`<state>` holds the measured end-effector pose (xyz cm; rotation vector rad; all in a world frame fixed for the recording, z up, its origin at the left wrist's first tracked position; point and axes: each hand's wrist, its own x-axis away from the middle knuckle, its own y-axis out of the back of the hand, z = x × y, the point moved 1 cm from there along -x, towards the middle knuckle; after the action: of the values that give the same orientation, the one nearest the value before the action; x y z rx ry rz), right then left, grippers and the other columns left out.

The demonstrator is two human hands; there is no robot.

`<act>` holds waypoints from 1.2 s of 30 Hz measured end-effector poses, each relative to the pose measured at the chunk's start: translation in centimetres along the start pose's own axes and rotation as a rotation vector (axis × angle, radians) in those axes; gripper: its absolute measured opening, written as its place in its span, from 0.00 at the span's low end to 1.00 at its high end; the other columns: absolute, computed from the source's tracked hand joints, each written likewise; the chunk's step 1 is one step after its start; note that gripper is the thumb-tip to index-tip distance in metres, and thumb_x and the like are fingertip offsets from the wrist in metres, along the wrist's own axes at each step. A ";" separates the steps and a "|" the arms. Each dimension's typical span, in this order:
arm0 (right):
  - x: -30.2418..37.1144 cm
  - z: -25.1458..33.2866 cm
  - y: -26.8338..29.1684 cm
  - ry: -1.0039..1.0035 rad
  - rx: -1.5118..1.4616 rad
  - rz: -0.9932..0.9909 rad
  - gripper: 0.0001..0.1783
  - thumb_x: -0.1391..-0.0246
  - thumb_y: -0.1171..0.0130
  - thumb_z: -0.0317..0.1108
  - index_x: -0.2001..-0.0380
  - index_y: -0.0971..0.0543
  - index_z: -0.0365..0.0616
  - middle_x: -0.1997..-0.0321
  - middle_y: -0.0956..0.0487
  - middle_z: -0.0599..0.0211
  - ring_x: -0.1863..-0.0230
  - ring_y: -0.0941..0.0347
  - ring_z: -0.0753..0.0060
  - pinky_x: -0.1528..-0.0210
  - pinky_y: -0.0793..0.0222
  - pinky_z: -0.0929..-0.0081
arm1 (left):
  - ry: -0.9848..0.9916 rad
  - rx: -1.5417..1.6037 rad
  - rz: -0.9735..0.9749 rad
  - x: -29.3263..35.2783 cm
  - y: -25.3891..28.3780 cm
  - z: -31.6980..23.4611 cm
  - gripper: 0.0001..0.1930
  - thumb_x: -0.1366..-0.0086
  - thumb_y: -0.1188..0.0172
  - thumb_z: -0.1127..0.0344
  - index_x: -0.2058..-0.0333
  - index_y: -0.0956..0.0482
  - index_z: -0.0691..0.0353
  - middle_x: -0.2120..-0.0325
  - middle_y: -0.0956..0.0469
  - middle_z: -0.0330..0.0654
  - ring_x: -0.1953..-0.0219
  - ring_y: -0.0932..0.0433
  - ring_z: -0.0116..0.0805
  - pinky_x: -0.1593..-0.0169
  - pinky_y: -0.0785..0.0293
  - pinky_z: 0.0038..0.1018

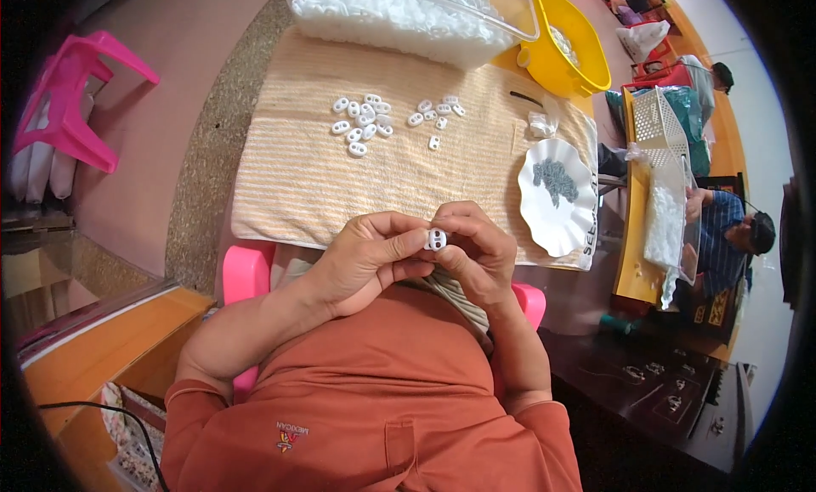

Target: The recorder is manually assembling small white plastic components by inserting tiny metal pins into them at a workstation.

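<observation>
Pinched between both hands, just off the table's near edge, is a small white two-hole plastic piece, its two dark openings facing up. My left hand grips it from the left with thumb and fingers. From the other side, the thumb and fingers of my right hand close on it. Farther out on the striped towel lies a loose group of similar white pieces. A smaller scatter of them sits to its right. At right, a white scalloped plate carries a heap of tiny grey parts, too small to make out.
A clear tub full of white pieces stands at the far edge, beside a yellow basin. A small plastic bag and a thin black stick lie near the plate. Pink stool at left; another person sits at right.
</observation>
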<state>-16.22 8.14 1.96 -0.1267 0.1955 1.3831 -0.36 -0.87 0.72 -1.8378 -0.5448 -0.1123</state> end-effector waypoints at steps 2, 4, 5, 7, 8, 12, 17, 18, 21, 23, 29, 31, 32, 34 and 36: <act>0.0 0.1 -0.2 0.040 0.017 -0.015 0.16 0.49 0.37 0.27 0.56 0.24 0.34 0.57 0.27 0.56 0.58 0.29 0.71 0.57 0.32 0.78 | -0.006 0.009 0.011 0.1 0.0 0.0 0.08 0.37 0.42 0.71 0.60 0.22 0.63 0.65 0.20 0.41 0.64 0.20 0.29 0.60 0.20 0.23; 0.0 0.2 -0.4 0.055 0.040 -0.017 0.16 0.49 0.37 0.27 0.56 0.23 0.34 0.57 0.27 0.56 0.58 0.29 0.71 0.57 0.32 0.78 | -0.004 0.022 0.041 0.1 0.3 0.2 0.08 0.37 0.42 0.71 0.59 0.23 0.62 0.66 0.20 0.41 0.64 0.20 0.29 0.61 0.19 0.23; 0.1 0.3 -0.4 0.067 0.062 -0.022 0.16 0.49 0.37 0.28 0.57 0.23 0.34 0.57 0.27 0.56 0.58 0.29 0.71 0.57 0.32 0.79 | -0.006 0.020 0.043 0.1 0.3 0.2 0.08 0.37 0.42 0.71 0.59 0.23 0.62 0.66 0.20 0.41 0.64 0.20 0.29 0.61 0.19 0.23; 0.2 0.3 -0.6 0.066 0.027 -0.036 0.16 0.49 0.36 0.28 0.57 0.23 0.35 0.57 0.27 0.56 0.58 0.29 0.71 0.58 0.32 0.79 | -0.025 -0.008 0.068 0.1 0.3 0.2 0.05 0.38 0.41 0.71 0.62 0.23 0.61 0.66 0.21 0.42 0.65 0.21 0.30 0.62 0.20 0.26; 0.3 0.3 -0.7 0.061 -0.008 -0.050 0.16 0.49 0.36 0.28 0.57 0.23 0.35 0.57 0.27 0.56 0.59 0.29 0.72 0.58 0.32 0.79 | -0.026 -0.010 0.070 0.1 0.3 0.2 0.05 0.38 0.41 0.71 0.62 0.23 0.61 0.66 0.21 0.42 0.65 0.21 0.30 0.62 0.20 0.26; 0.4 0.7 -0.9 0.039 -0.090 -0.051 0.16 0.49 0.36 0.28 0.57 0.23 0.35 0.57 0.27 0.56 0.59 0.29 0.72 0.59 0.32 0.80 | -0.040 -0.021 0.107 0.2 -0.1 0.2 0.05 0.39 0.40 0.70 0.65 0.26 0.60 0.69 0.22 0.40 0.68 0.22 0.28 0.65 0.21 0.25; 0.5 0.7 -0.8 0.069 -0.090 0.019 0.15 0.47 0.39 0.25 0.55 0.24 0.36 0.55 0.28 0.56 0.61 0.28 0.74 0.60 0.29 0.80 | -0.021 -0.058 0.132 0.2 0.0 0.2 0.06 0.39 0.39 0.68 0.66 0.28 0.59 0.70 0.23 0.39 0.68 0.23 0.27 0.66 0.21 0.26; 0.6 0.8 -0.9 0.070 -0.090 0.018 0.15 0.47 0.39 0.25 0.55 0.24 0.36 0.55 0.28 0.56 0.61 0.28 0.74 0.60 0.29 0.80 | -0.035 -0.070 0.127 0.3 -0.2 0.2 0.07 0.39 0.38 0.68 0.67 0.28 0.59 0.70 0.23 0.39 0.68 0.23 0.27 0.66 0.21 0.26; 0.6 1.2 -1.0 0.044 -0.051 -0.012 0.14 0.49 0.37 0.26 0.58 0.23 0.34 0.58 0.26 0.56 0.62 0.30 0.75 0.61 0.32 0.81 | -0.061 -0.098 0.119 0.5 -0.4 0.3 0.08 0.40 0.38 0.67 0.68 0.29 0.59 0.70 0.23 0.40 0.69 0.23 0.27 0.66 0.22 0.25; 0.5 1.3 -0.9 0.066 0.044 0.015 0.14 0.49 0.38 0.26 0.59 0.23 0.33 0.58 0.26 0.56 0.62 0.30 0.75 0.62 0.33 0.81 | -0.071 -0.115 0.117 0.5 -0.4 0.4 0.08 0.39 0.38 0.67 0.68 0.29 0.59 0.70 0.23 0.40 0.69 0.23 0.27 0.65 0.22 0.24; 0.5 2.0 -1.2 0.040 0.031 0.016 0.13 0.49 0.39 0.24 0.59 0.23 0.33 0.58 0.26 0.56 0.61 0.30 0.74 0.60 0.33 0.80 | -0.101 -0.150 0.131 0.4 -0.6 0.5 0.07 0.39 0.38 0.67 0.69 0.29 0.59 0.70 0.23 0.39 0.69 0.23 0.28 0.64 0.23 0.24; 0.3 1.6 -1.0 0.049 0.042 0.023 0.13 0.49 0.39 0.24 0.59 0.24 0.32 0.58 0.26 0.56 0.61 0.30 0.73 0.60 0.33 0.79 | -0.104 -0.113 0.101 0.3 -0.5 0.7 0.07 0.39 0.39 0.67 0.70 0.29 0.59 0.70 0.23 0.39 0.69 0.24 0.28 0.63 0.23 0.25; 0.2 1.3 -0.9 0.057 0.049 0.033 0.14 0.49 0.38 0.24 0.58 0.24 0.32 0.58 0.26 0.56 0.60 0.30 0.73 0.59 0.33 0.79 | -0.104 -0.116 0.105 0.2 -0.5 0.7 0.07 0.39 0.39 0.67 0.70 0.29 0.59 0.70 0.23 0.39 0.69 0.24 0.28 0.63 0.23 0.25; 0.1 1.3 -1.0 0.045 -0.008 0.026 0.14 0.49 0.39 0.24 0.58 0.24 0.32 0.58 0.26 0.56 0.59 0.30 0.72 0.58 0.33 0.78 | -0.081 -0.121 0.086 0.1 -0.2 0.6 0.07 0.39 0.39 0.67 0.69 0.28 0.59 0.71 0.23 0.39 0.68 0.24 0.28 0.63 0.23 0.24; 0.1 1.1 -0.9 0.032 -0.064 0.021 0.14 0.49 0.39 0.23 0.58 0.25 0.31 0.58 0.26 0.56 0.58 0.29 0.71 0.57 0.33 0.77 | -0.073 -0.120 0.083 0.1 -0.1 0.5 0.06 0.38 0.39 0.67 0.69 0.28 0.59 0.71 0.23 0.39 0.68 0.23 0.28 0.63 0.23 0.24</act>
<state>-15.22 8.29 3.02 -0.2008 0.1801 1.4092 -0.45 -0.39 0.67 -1.9853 -0.5211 -0.0229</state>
